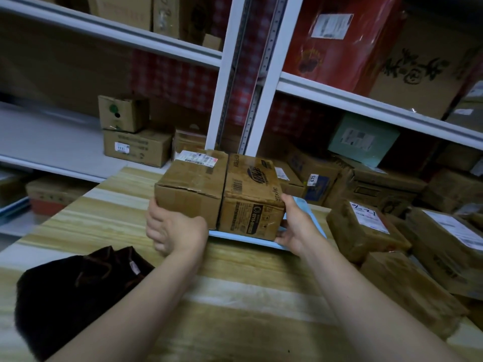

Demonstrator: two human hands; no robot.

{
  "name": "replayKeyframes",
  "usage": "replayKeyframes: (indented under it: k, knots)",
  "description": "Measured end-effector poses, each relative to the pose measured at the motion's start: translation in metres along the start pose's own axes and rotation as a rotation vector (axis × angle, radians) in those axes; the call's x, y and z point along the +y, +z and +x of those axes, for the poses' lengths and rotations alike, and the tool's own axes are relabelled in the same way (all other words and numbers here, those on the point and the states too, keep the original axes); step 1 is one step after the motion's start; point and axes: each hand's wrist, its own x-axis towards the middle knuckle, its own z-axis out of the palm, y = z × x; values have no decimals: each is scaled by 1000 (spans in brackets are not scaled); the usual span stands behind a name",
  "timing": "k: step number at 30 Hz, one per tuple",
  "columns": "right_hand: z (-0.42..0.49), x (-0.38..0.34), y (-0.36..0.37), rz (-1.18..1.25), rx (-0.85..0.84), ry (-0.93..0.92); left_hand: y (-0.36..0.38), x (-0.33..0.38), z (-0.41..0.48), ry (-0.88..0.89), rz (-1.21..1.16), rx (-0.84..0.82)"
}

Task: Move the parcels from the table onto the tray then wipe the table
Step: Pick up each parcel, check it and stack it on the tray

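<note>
Arms outstretched, left hand (173,229) and right hand (296,226) clasp parcels (194,189) between them

The plain brown cardboard parcel (190,186), with a white label at its far top edge, stands against the left hand (175,231). It touches the printed parcel (251,202), which has black text and a barcode and stands against the right hand (295,226). The printed one sits on the light blue tray (230,235), which lies flat on the striped wooden table (235,296). A dark cloth (73,291) lies crumpled beside the left forearm.

Light: dim, warm, brightest on the table (248,283) at centre.
Blur: shelves (339,97) smeared, upper frame.
Edges: wide-angle bending, dark corners.
</note>
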Motion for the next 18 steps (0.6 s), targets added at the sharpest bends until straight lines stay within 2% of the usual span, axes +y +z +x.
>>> replayKeyframes:
  k: [18]
  knots:
    - [-15,-1,-6,-8,-43,7,0,7,-15,-18,22,-7]
